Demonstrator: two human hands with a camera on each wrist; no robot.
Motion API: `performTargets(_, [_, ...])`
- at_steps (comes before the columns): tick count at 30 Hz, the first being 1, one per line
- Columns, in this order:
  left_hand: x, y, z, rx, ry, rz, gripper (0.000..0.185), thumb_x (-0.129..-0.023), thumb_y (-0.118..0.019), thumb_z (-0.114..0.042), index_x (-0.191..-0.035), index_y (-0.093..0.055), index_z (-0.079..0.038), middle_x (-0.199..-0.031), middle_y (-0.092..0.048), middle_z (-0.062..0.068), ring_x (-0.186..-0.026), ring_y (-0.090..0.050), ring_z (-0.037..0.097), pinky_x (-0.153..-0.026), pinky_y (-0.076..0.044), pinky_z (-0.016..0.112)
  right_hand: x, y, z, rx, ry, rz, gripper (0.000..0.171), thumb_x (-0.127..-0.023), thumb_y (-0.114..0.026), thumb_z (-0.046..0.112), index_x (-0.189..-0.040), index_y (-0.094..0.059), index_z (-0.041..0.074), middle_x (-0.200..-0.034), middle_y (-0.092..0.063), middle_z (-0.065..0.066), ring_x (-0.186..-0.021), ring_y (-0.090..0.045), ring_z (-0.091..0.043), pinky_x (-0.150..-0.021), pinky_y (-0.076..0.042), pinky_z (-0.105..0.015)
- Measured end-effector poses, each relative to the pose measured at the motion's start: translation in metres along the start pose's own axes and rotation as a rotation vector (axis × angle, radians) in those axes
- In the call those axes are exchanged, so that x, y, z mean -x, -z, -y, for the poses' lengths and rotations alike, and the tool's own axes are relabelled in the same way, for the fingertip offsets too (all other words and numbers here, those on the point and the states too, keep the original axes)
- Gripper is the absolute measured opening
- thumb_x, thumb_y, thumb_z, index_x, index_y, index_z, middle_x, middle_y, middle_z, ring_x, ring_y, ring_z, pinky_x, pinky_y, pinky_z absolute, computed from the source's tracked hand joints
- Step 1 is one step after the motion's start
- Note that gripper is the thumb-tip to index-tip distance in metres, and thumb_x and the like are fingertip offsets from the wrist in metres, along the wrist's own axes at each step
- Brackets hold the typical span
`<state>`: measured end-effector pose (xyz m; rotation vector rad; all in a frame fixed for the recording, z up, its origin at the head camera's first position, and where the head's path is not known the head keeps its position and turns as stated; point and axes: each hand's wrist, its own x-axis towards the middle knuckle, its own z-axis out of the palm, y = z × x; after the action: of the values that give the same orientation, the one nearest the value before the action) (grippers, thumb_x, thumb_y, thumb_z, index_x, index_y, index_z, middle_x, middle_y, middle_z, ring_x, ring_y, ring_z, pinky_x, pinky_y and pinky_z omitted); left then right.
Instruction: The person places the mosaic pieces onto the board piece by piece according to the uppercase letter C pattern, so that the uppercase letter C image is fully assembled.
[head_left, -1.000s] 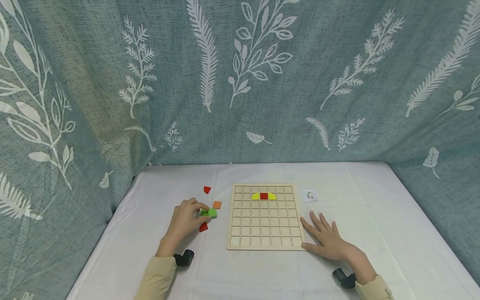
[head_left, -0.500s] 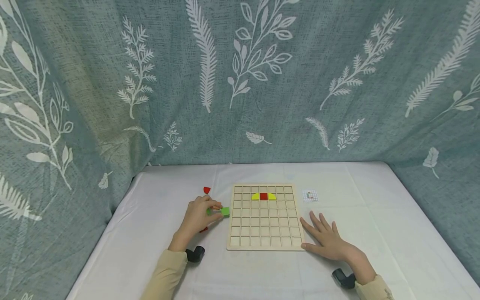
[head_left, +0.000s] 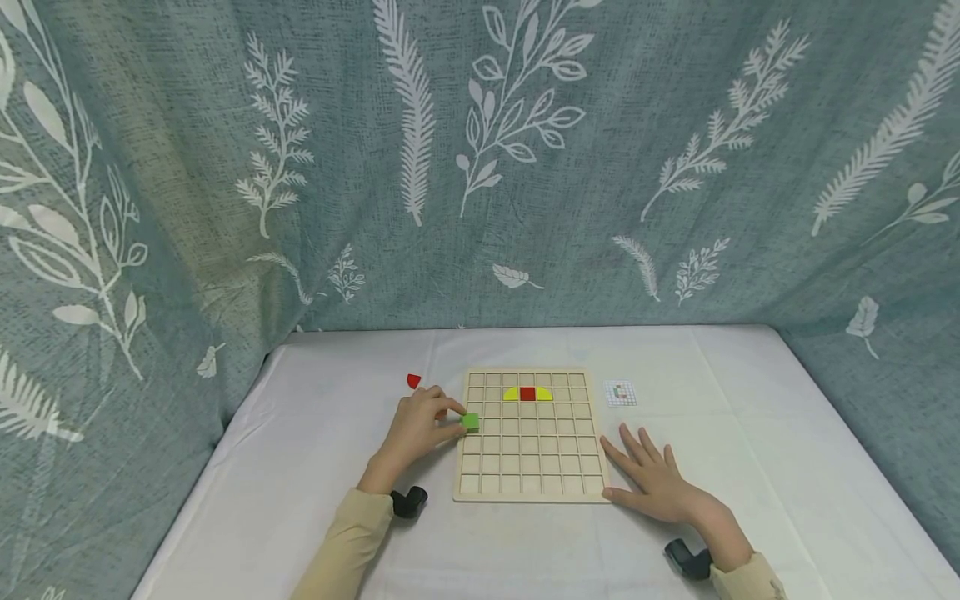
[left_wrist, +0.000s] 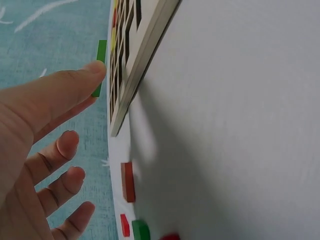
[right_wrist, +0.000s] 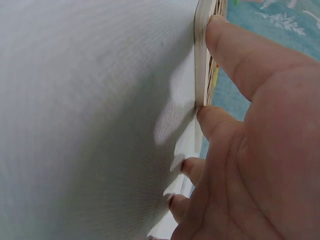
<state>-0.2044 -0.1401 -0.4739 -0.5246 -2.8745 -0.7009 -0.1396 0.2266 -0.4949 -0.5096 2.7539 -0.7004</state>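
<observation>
My left hand (head_left: 418,432) pinches a green square tile (head_left: 470,422) between thumb and index finger. It holds the tile over the left edge of the wooden grid board (head_left: 529,445), and in the left wrist view the tile (left_wrist: 102,49) stands edge-on above the board. A red square tile (head_left: 528,393) lies in the board's second row from the back, between two yellow rounded tiles (head_left: 511,393). My right hand (head_left: 654,482) has its fingers spread, with thumb and index finger touching the board's right edge near the front corner.
Left of the board lie a red rounded tile (head_left: 413,381), an orange tile (left_wrist: 128,182), a green tile (left_wrist: 141,230) and a further red one (left_wrist: 170,237), cut off by the frame. A small printed grid card (head_left: 620,393) lies right of the board. A patterned curtain hangs behind.
My left hand has carried the green square tile rightward, from among the loose tiles to above the board's left edge. My right hand has stayed at the board's right side.
</observation>
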Motion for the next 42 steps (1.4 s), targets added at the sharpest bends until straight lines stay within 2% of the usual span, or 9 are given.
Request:
performTargets(4, [-0.002,-0.004,-0.003,-0.004,-0.006,0.001,0.02,-0.072,-0.078,-0.03,-0.089,-0.073,-0.021,-0.078,-0.056,-0.002,-0.072,-0.043,0.011,-0.068,-0.035,0.036,0.0,0.0,0.0,-0.003,-0.004,0.004,0.075,-0.085,-0.054,0.053,-0.146,-0.029,0.016,-0.153,-0.008,-0.022,-0.138,0.004,-0.047,-0.099,0.01,-0.069])
performTargets(13, [-0.008,-0.012,-0.007,-0.013,-0.065,-0.006,0.019,-0.073,-0.078,-0.03,-0.089,-0.073,-0.021,-0.08,-0.058,-0.002,-0.071,-0.044,0.012,-0.067,-0.035,0.034,0.001,0.001,0.001,-0.009,0.005,0.002,0.075,-0.086,-0.055,0.051,-0.146,-0.029,0.014,-0.152,-0.008,-0.023,-0.137,0.004,-0.048,-0.099,0.01,-0.069])
performTargets(19, [-0.014,-0.014,-0.011,0.029,-0.088,0.002,0.019,-0.074,-0.076,-0.03,-0.09,-0.073,-0.021,-0.077,-0.056,-0.002,-0.068,-0.039,0.012,-0.066,-0.032,0.033,0.001,0.0,0.001,-0.015,0.005,0.006,0.075,-0.086,-0.054,0.051,-0.146,-0.028,0.015,-0.153,-0.007,-0.023,-0.137,0.004,-0.048,-0.099,0.01,-0.069])
performTargets(37, [-0.037,-0.024,-0.023,0.061,-0.03,0.084,0.02,-0.077,-0.074,-0.031,-0.095,-0.073,-0.021,-0.082,-0.056,-0.001,-0.074,-0.041,0.012,-0.072,-0.033,0.036,0.0,0.0,0.0,-0.011,0.003,0.003,0.075,-0.086,-0.054,0.052,-0.146,-0.028,0.016,-0.153,-0.007,-0.022,-0.137,0.004,-0.048,-0.099,0.01,-0.069])
performTargets(42, [-0.043,-0.025,-0.024,0.024,-0.054,0.091,0.02,-0.078,-0.073,-0.032,-0.096,-0.073,-0.023,-0.082,-0.055,-0.003,-0.073,-0.041,0.012,-0.072,-0.034,0.036,0.0,0.0,0.0,-0.01,0.005,-0.001,0.075,-0.086,-0.054,0.052,-0.146,-0.029,0.015,-0.152,-0.007,-0.023,-0.137,0.004,-0.048,-0.099,0.01,-0.069])
